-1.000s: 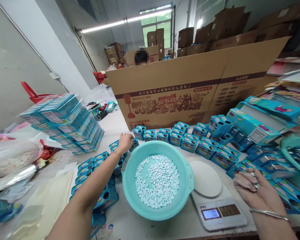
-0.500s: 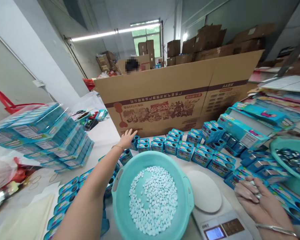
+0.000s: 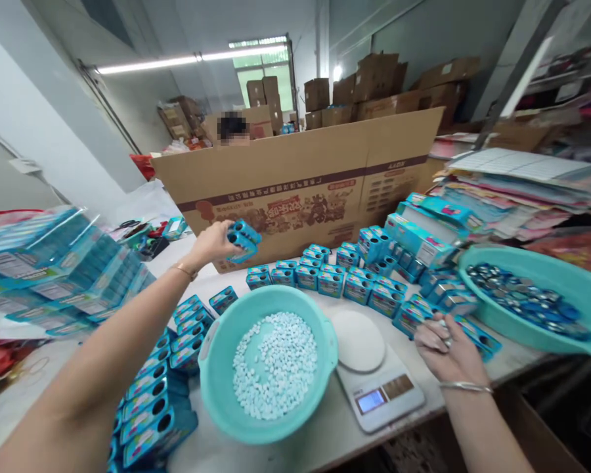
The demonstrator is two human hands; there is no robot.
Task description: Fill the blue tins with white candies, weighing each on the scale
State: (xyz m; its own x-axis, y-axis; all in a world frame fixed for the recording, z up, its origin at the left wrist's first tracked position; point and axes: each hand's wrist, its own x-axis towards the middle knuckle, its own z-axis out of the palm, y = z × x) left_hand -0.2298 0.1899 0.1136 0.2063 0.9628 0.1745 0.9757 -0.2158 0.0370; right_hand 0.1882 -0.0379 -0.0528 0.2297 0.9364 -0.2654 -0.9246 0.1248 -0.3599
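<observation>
My left hand [image 3: 211,244] is raised above the table's far side, closed on a small blue box [image 3: 241,239] in front of the big cardboard carton [image 3: 305,177]. My right hand [image 3: 443,351] rests near the table's front edge, fingers curled round something small that I cannot make out. Between my hands stands a teal basin [image 3: 268,364] of pale blue tablets, and beside it a white scale [image 3: 377,378] with a round pan. Rows of small blue boxes [image 3: 325,279] stand behind the basin.
More blue boxes [image 3: 167,381] lie flat at the lower left. Wrapped stacks of packs [image 3: 54,263] fill the left side. A second teal basin [image 3: 536,305] with dark pieces sits at the right, with long blue cartons [image 3: 423,236] behind it. A person's head shows behind the carton.
My left hand has picked a blue box from the far row and lifted it. The view has swung to the right. My right hand has stayed closed.
</observation>
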